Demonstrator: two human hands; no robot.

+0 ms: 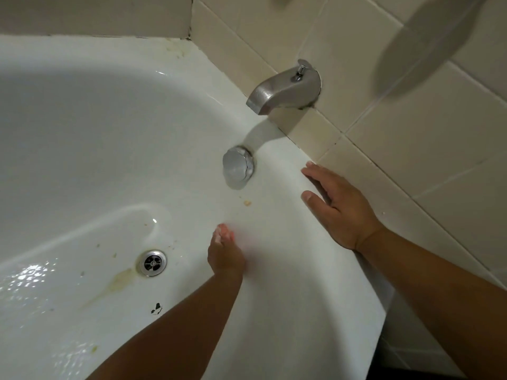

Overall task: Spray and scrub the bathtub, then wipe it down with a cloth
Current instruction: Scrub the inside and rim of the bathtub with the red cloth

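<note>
Head view: right hand (340, 204) rests spread on the tub (315, 283) rim. Left hand (225, 253), blurred, fingers apparently straight and together, touches the wall inside. Left of it, stains (120, 281) remain beside the drain (152, 262). No cloth visible; cleaning judged barely begun.

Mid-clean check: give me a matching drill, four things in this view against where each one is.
1 spout
2 drain
3 left hand
4 right hand

A on the tub rim
B in the tub floor
C on the tiled wall
D low by the inner side wall

Pairs: 1-C, 2-B, 3-D, 4-A
</note>
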